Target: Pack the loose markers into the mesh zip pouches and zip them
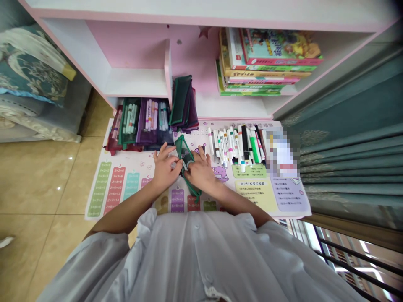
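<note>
Pouch (pixel 179 146), green mesh, on mat (pixel 138 162) in head view. Left hand (pixel 165 168) at pouch's left edge, right hand (pixel 200 171) over its right side; hands close together. White marker (pixel 184 166) between them; can't tell if either is clamped on it. Pen pile (pixel 244 142) right of pouch, filled pouches (pixel 146 136) left, flat pouches (pixel 181 98) just beyond, books (pixel 267 74) beyond-right.

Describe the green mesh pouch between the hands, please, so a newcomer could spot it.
On the printed mat before the pink-and-white shelf, look between the markers and the marker-filled pouches for the green mesh pouch. Unlike the others, it has the left hand and right hand at it.
</note>
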Demonstrator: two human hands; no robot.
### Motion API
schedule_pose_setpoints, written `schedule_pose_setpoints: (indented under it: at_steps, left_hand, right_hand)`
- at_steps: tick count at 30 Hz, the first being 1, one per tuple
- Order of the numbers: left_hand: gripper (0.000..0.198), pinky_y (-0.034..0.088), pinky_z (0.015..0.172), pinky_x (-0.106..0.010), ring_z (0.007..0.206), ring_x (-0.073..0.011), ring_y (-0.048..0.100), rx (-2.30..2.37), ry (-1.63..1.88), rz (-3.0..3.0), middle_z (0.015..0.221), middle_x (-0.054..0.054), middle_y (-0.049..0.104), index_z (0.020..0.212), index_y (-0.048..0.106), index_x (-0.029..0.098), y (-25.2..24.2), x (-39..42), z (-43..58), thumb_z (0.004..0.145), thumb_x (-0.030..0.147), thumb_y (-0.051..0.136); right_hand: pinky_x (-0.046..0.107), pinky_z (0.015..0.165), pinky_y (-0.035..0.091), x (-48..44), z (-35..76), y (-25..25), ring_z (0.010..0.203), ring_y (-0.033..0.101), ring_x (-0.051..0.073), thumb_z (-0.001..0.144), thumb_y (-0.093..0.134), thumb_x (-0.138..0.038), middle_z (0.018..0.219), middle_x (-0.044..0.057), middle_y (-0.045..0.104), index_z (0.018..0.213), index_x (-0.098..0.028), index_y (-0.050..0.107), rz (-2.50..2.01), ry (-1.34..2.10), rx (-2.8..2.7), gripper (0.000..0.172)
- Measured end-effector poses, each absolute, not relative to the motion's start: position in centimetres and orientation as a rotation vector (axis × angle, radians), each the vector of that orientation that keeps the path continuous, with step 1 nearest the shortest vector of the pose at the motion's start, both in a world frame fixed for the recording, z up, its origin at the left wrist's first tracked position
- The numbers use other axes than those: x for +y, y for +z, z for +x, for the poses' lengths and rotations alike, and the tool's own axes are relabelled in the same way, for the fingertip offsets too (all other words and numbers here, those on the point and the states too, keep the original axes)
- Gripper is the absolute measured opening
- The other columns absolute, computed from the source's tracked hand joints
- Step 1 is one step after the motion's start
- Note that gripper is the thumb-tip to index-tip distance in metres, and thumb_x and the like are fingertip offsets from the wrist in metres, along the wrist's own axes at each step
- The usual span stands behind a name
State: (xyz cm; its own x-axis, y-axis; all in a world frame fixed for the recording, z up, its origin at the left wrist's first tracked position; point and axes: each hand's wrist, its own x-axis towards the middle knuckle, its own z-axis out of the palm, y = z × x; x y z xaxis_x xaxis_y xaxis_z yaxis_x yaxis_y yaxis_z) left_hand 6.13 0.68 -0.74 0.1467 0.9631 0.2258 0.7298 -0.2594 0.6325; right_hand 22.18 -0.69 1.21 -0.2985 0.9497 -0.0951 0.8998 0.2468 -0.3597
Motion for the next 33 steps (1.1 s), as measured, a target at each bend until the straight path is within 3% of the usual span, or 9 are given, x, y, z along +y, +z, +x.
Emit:
schedule_pose_setpoints:
  at_steps: [5, 10, 14, 18, 24, 33]
  left_hand:
    - [0.021, 0.025, 0.114, -0.066, 0.142, -0.0337, 0.041, 1.636, 0.833, 2.071, 0.129, -0.007, 0.067, 0.07, 0.066, 0.023, -0.6, 0.8, 6.0, 0.087, 0.032, 0.059]
    - [0.02, 0.026, 0.113, -0.065, 0.142, -0.0338, 0.041, 1.641, 0.82, 2.076, 0.129, -0.006, 0.066, 0.07, 0.066, 0.023, -0.5, 0.8, 5.9, 0.086, 0.032, 0.059]
    - [0.02, 0.027, 0.112, -0.064, 0.142, -0.034, 0.042, 1.635, 0.85, 2.08, 0.128, -0.006, 0.067, 0.069, 0.066, 0.023, -0.6, 0.7, 5.9, 0.086, 0.032, 0.061]
    - [0.022, 0.027, 0.112, -0.064, 0.141, -0.0339, 0.043, 1.621, 0.859, 2.086, 0.128, -0.007, 0.067, 0.07, 0.066, 0.023, -0.7, 0.7, 5.8, 0.088, 0.033, 0.06]
    - [0.021, 0.027, 0.112, -0.063, 0.142, -0.0333, 0.041, 1.593, 0.843, 2.116, 0.13, -0.007, 0.065, 0.071, 0.066, 0.023, -0.8, 0.8, 5.8, 0.089, 0.032, 0.06]
    - [0.021, 0.029, 0.112, -0.062, 0.141, -0.0336, 0.043, 1.598, 0.841, 2.107, 0.129, -0.007, 0.066, 0.073, 0.067, 0.022, -0.9, 0.8, 5.7, 0.089, 0.034, 0.06]
  right_hand:
    - [0.068, 0.113, 0.03, -0.9, 21.9, 0.6, 0.146, 0.03, 0.045, 0.082, 0.07, -0.025, 0.144, 0.022, 0.053, 0.08, -0.014, 0.077, -1.736, 0.526, -2.323, 0.013]
    - [0.059, 0.113, 0.037, 0.0, 23.6, 0.2, 0.143, 0.038, 0.037, 0.086, 0.064, -0.031, 0.134, 0.012, 0.062, 0.066, -0.02, 0.071, -1.608, 0.357, -2.014, 0.024]
    - [0.061, 0.115, 0.034, 2.2, 26.4, 0.2, 0.146, 0.033, 0.039, 0.087, 0.061, -0.035, 0.138, 0.013, 0.057, 0.07, -0.021, 0.07, -1.745, 0.102, -1.786, 0.024]
    - [0.066, 0.113, 0.032, 4.2, 28.3, -0.8, 0.147, 0.026, 0.046, 0.08, 0.069, -0.029, 0.144, 0.019, 0.051, 0.083, -0.016, 0.072, -1.941, 0.108, -1.812, 0.014]
    - [0.073, 0.115, 0.018, 5.1, 28.6, -2.2, 0.15, 0.014, 0.05, 0.081, 0.068, -0.026, 0.153, 0.028, 0.039, 0.095, -0.006, 0.071, -2.129, 0.129, -1.909, 0.025]
    - [0.072, 0.117, 0.013, 5.3, 28.4, -2.4, 0.152, 0.013, 0.045, 0.08, 0.063, -0.022, 0.154, 0.024, 0.041, 0.087, -0.008, 0.073, -2.086, 0.222, -1.985, 0.019]
